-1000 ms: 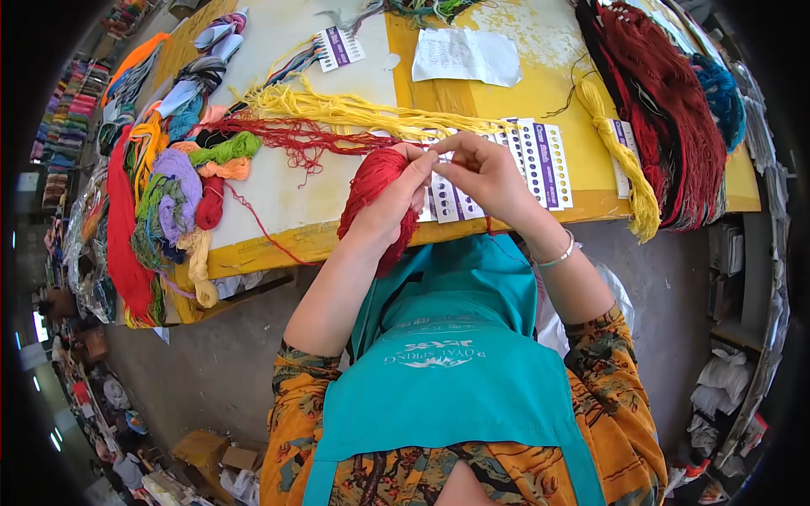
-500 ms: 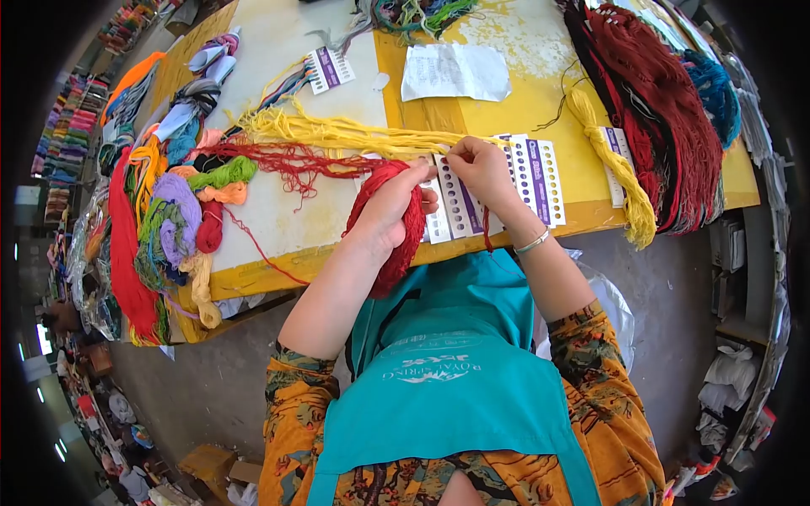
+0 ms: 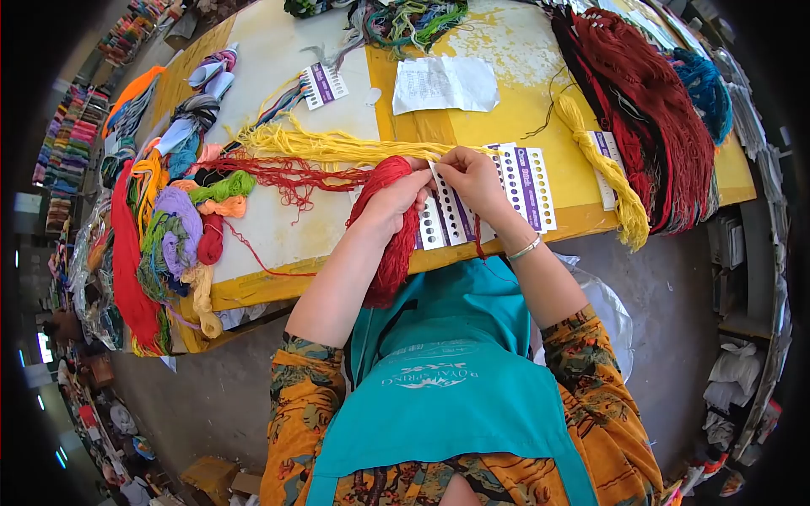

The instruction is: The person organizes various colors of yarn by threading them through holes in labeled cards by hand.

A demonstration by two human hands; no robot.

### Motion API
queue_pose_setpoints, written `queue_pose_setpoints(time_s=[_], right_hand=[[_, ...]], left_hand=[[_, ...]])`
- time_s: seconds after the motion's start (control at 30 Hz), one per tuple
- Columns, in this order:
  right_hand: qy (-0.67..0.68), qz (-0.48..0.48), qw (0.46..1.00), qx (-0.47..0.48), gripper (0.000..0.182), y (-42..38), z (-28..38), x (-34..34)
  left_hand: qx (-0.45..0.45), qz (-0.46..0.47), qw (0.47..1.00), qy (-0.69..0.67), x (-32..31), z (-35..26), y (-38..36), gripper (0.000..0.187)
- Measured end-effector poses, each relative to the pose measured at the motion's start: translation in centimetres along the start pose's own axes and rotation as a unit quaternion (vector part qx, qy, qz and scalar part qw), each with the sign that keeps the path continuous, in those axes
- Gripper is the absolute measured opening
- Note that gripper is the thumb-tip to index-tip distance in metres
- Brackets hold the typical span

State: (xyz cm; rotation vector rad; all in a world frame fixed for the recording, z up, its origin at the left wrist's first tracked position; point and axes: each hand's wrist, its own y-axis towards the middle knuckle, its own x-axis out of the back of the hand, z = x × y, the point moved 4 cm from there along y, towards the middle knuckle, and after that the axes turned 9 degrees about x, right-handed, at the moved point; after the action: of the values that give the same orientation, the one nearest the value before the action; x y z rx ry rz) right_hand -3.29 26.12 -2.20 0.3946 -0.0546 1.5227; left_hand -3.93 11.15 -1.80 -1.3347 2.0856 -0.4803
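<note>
Head view, left hand: the left hand (image 3: 395, 202) is curled around the red skein (image 3: 392, 244), fingers bent, thumb reaching toward the right hand (image 3: 472, 179).
Red skein: in the left hand, its lower part hanging past the table (image 3: 329, 232) edge, in front of the apron (image 3: 447, 371).
Right grip: thumb and forefinger pressed together at the upper end of a punched card (image 3: 453, 211); whether they pinch card or thread is too small to tell.
Red thread (image 3: 478, 238): hangs below the right hand, by the card.
Other cards (image 3: 527, 190): just right of the right hand, lying on the table.
Yellow strands (image 3: 325, 145): stretched across the table beyond the red strands (image 3: 291, 173), toward the hands.
Bracelet (image 3: 525, 247): on the right wrist.
</note>
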Motion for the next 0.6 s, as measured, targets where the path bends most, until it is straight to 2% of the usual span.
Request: queue_pose_setpoints(time_s=[0.17, 0.23, 0.27, 0.37, 0.53, 0.6], right_hand=[[-0.003, 0.005, 1.000, -0.009, 0.017, 0.0, 0.3, 0.0], [-0.069, 0.050, 0.996, -0.015, 0.015, 0.0, 1.4, -0.1], [-0.060, 0.048, 0.997, -0.004, 0.018, 0.0, 1.0, -0.4], [-0.088, 0.070, 0.993, -0.023, 0.020, 0.2, 1.9, -0.4], [-0.162, 0.074, 0.984, -0.008, 0.021, 0.4, 1.6, -0.8], [0.013, 0.047, 0.996, -0.072, 0.034, 0.7, 0.2, -0.8]], left_hand=[[-0.022, -0.031, 0.998, 0.058, 0.8, 0.7, 0.9, 0.008], [-0.079, -0.068, 0.991, 0.080, 1.1, -0.2, -0.7, 0.008], [-0.076, -0.087, 0.992, 0.045, 1.9, 0.2, -0.5, 0.009], [-0.054, -0.062, 0.996, 0.043, 2.0, -0.7, -1.6, 0.012], [-0.014, 0.093, 0.994, 0.058, -0.3, -1.1, -2.7, 0.016], [-0.001, 0.073, 0.994, 0.081, 0.4, -0.5, -1.4, 0.033]])
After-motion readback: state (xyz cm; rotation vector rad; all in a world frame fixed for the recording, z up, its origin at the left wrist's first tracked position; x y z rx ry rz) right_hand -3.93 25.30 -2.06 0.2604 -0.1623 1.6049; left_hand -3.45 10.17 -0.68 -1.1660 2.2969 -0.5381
